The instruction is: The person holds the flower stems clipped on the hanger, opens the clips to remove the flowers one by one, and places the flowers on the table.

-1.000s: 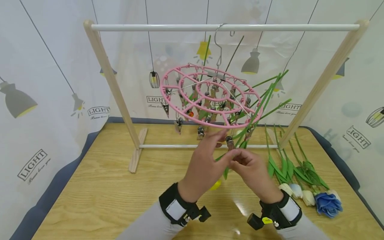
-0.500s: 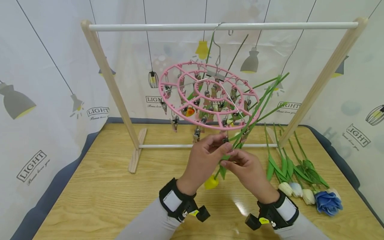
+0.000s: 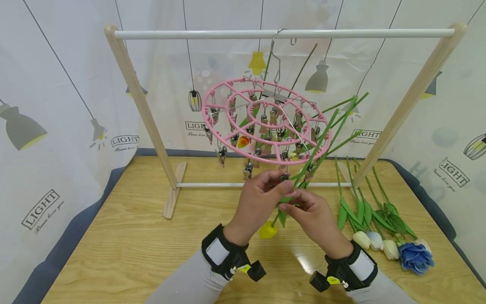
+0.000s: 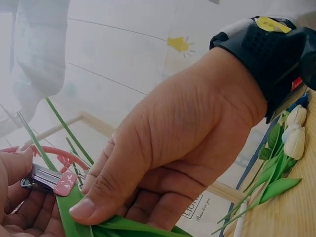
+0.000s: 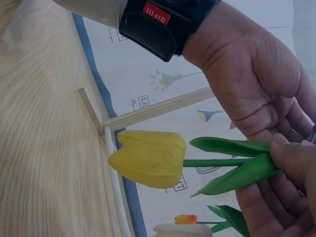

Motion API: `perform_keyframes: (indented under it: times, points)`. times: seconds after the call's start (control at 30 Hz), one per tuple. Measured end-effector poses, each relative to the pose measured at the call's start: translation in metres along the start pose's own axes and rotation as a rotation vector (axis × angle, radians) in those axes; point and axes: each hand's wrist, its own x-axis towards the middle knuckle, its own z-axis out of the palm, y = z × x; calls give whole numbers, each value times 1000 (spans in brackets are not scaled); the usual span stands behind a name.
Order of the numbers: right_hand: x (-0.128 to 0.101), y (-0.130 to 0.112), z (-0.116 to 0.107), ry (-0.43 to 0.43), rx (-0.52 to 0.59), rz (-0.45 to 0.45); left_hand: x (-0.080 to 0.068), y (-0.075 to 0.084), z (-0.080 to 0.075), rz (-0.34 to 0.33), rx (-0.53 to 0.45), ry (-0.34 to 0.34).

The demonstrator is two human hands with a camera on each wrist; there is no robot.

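A pink round clip hanger (image 3: 212,122) hangs by a metal hook from the white rod (image 3: 190,34) of a wooden rack. Several green stems are clipped to it. My left hand (image 3: 285,183) pinches a metal clip (image 4: 49,178) at the hanger's near rim. My right hand (image 3: 285,207) grips the green stem and leaves (image 5: 232,168) of a yellow tulip (image 3: 268,231), just below that clip. The tulip's head (image 5: 148,158) hangs down between my wrists, above the table. The clip's jaws are hidden behind my fingers.
Several white tulips (image 3: 376,242) and a blue rose (image 3: 415,257) lie on the wooden table (image 3: 125,253) at the right. An orange tulip head (image 3: 243,141) hangs inside the hanger. The rack's slanted posts (image 3: 140,105) and low crossbar (image 3: 212,185) stand behind my hands.
Both hands have risen a little toward the hanger's rim, and the yellow tulip head has come out from behind my left wrist. The hanger has swung slightly.
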Motion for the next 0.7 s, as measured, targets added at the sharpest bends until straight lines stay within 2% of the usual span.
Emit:
perform_keyframes:
  times: [0.13,0.3,0.53,0.7]
  points:
    - [0,-2,2,6,0,-9,1,0,1,6,-27,9]
    - [0,-3,2,5,1,-13,0,-2,2,52,-52,5]
    - [-1,-4,3,0,38,-11,-2,-2,2,112,-47,-4]
    - [-1,-3,3,-12,58,-18,-2,-1,2,126,-40,-3]
